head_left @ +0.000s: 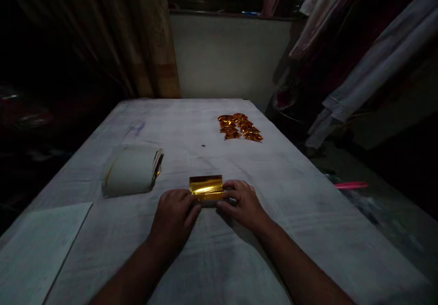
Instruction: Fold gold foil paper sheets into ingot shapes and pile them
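A small rectangle of shiny gold foil paper (206, 186) lies near the front middle of the cloth-covered table, its near edge curled up and showing a duller underside. My left hand (176, 213) pinches its left end between thumb and fingers. On the opposite end, my right hand (241, 202) grips the foil the same way, thumb low and fingers above. Farther back on the right, several folded gold foil pieces (232, 134) sit in two overlapping rows. To the left rests a thick, curved stack of pale sheets (132, 170) with some gold at its right edge.
A flat pale sheet or board (41, 245) lies at the table's left front. The white cloth (164, 122) carries a small dark speck (203, 145). Hanging clothes (356, 86) and a pink handle-like object (351, 185) are off the right side; a curtain (150, 35) hangs behind left.
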Available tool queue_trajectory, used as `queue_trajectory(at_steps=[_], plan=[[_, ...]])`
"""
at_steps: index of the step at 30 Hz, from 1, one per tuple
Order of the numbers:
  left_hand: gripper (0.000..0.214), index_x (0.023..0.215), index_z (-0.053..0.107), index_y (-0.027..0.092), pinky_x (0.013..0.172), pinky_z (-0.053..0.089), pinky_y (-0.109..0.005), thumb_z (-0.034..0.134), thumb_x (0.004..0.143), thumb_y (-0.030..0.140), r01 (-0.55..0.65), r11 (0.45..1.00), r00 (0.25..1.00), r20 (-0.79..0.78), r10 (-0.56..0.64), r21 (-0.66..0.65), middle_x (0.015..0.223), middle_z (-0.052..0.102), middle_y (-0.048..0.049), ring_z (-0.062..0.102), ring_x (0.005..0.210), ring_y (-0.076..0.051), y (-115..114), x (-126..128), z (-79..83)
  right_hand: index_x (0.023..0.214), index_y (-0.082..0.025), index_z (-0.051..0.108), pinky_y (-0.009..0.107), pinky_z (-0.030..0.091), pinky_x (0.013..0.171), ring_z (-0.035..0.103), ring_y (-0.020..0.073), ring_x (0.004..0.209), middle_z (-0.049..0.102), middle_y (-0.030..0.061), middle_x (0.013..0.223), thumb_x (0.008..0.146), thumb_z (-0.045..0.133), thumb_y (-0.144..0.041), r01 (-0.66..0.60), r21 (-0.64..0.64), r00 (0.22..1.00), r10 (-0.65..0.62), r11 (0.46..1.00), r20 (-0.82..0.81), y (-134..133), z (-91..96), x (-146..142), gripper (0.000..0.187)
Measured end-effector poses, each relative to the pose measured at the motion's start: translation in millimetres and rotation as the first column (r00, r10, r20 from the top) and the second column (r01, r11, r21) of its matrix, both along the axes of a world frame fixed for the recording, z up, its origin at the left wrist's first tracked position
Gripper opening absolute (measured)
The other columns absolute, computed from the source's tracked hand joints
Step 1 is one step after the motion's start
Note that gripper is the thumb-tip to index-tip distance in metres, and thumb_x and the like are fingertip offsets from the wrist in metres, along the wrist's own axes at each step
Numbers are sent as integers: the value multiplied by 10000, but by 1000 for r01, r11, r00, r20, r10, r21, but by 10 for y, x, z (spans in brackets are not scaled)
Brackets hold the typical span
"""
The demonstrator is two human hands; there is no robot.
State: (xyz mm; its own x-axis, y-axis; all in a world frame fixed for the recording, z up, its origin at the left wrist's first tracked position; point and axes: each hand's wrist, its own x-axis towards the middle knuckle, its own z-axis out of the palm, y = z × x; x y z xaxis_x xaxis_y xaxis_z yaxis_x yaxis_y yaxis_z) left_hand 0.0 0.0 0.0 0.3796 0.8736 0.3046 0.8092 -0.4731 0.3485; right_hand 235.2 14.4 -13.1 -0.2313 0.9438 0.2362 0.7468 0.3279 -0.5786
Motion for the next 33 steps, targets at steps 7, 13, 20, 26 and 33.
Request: queue_trajectory(at_steps=[7,13,20,26,33], plan=[[173,919,682,231,893,443,-444,540,970,317,14,1000,1000,13,-14,-1,959,713,-42,638,932,-244,-19,12,67,780,-262,755,422,385,907,608,242,1064,725,36,1080,849,767,-317,32,3,999,-32,999,-8,11,-11,-2,89],[69,936,684,238,891,452,-448,630,911,274,29,999,999,26,-30,23,990,728,-35,646,936,-246,-7,-28,56,945,-268,754,426,389,931,596,262,1106,713,45,1136,753,844,-289,-19,33,1000,19,999,8,-7,10,18,212],[85,948,724,258,887,462,-446,665,889,247,42,999,998,49,-43,27,993,745,-25,658,921,-237,19,-62,50,917,-326,792,400,397,892,621,231,1049,728,22,1092,813,783,-181,-23,90,999,20,996,38,6,-35,28,180],[88,936,733,254,866,472,-446,654,900,267,6,1000,997,78,-8,25,983,747,-32,657,923,-243,58,-106,6,887,-319,791,398,398,872,638,229,1030,745,21,1076,812,783,-163,-1,117,1000,-2,993,30,18,-79,16,174],[107,860,720,233,839,485,-439,636,893,291,-58,998,991,117,61,-27,932,740,-42,653,908,-254,106,-104,-20,869,-300,790,394,397,866,652,225,992,755,14,1032,797,788,-164,39,69,999,-40,997,8,19,-31,-28,154]])
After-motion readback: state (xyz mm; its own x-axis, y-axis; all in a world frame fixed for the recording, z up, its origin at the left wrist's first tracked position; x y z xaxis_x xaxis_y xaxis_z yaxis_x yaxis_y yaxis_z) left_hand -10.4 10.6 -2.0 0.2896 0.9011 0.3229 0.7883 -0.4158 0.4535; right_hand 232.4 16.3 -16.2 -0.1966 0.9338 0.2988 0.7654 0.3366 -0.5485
